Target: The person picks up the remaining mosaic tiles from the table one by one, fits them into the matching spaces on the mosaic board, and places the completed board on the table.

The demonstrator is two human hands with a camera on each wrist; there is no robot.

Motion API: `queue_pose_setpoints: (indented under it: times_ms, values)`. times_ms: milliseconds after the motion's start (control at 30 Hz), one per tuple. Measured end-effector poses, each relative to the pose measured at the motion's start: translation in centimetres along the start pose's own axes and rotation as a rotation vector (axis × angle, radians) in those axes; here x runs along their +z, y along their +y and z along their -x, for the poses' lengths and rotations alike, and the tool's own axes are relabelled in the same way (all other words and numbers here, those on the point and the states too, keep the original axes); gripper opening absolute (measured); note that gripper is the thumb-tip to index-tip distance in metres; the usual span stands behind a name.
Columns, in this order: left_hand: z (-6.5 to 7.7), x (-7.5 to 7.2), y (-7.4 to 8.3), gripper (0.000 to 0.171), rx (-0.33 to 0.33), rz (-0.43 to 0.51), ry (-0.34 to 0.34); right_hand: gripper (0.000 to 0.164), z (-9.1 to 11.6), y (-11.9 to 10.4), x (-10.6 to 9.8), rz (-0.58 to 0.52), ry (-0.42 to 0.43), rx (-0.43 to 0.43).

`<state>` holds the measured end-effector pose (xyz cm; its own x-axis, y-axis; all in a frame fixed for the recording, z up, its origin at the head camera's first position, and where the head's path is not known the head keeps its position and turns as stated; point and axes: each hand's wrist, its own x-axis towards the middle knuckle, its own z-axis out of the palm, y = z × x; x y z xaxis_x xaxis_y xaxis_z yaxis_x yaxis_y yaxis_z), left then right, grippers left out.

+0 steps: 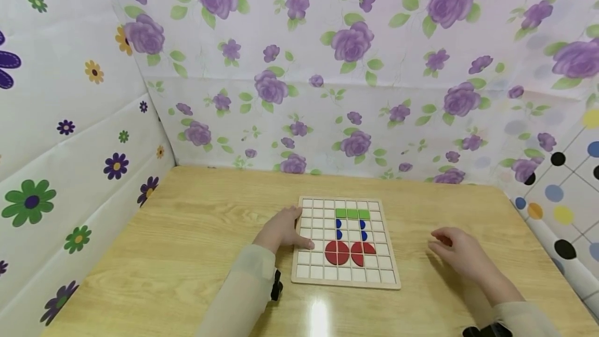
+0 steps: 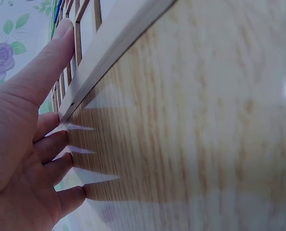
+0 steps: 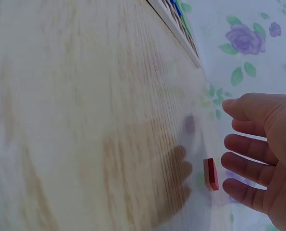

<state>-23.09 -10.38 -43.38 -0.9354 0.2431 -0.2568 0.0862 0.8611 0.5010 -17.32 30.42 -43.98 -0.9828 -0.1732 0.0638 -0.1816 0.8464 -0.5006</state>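
A square wooden grid board point(image 1: 347, 285) with white cells lies flat on the table. It carries a row of green squares point(image 1: 352, 214), several blue half-round pieces point(image 1: 339, 224) and red quarter-round pieces point(image 1: 337, 253). The red pieces form one full circle and one lacking its lower right quarter. My left hand point(image 1: 283, 230) rests at the board's left edge, thumb over the frame and fingers spread alongside. To the right of the board, my right hand point(image 1: 460, 254) hovers with fingers loosely bent. In the right wrist view, a small red piece point(image 3: 210, 174) sits just beyond its fingertips.
The light wood table point(image 1: 196, 233) extends to both sides of the board. Flowered sheeting point(image 1: 299, 108) stands along its back edge, with more patterned sheeting on the left point(image 1: 70, 170) and right point(image 1: 561, 196).
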Motion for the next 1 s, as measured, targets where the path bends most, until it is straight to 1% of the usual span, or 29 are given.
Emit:
queue_pose_setpoints:
  times_ms: [167, 367, 567, 833, 1000]
  values:
    - [0.2, 0.1, -0.1, 0.107, 0.003, 0.008, 0.004, 0.039, -0.1, 0.9, -0.2, 0.019, 0.004, -0.001]
    - [0.4, -0.1, 0.0, 0.106, -0.001, -0.001, 0.000, 0.041, -0.4, 1.9, -0.9, 0.047, -0.038, 0.007]
    - [0.2, -0.2, -0.1, 0.106, -0.011, -0.007, -0.007, 0.041, -0.7, 2.8, -1.3, 0.088, -0.062, -0.002]
    - [0.2, -0.3, 0.1, 0.107, -0.011, -0.012, -0.021, 0.038, -0.9, 3.3, -1.3, 0.130, -0.065, -0.006]
    - [0.2, -0.1, 0.1, 0.106, -0.014, -0.015, -0.027, 0.032, -1.0, 3.4, -1.1, 0.154, -0.065, -0.012]
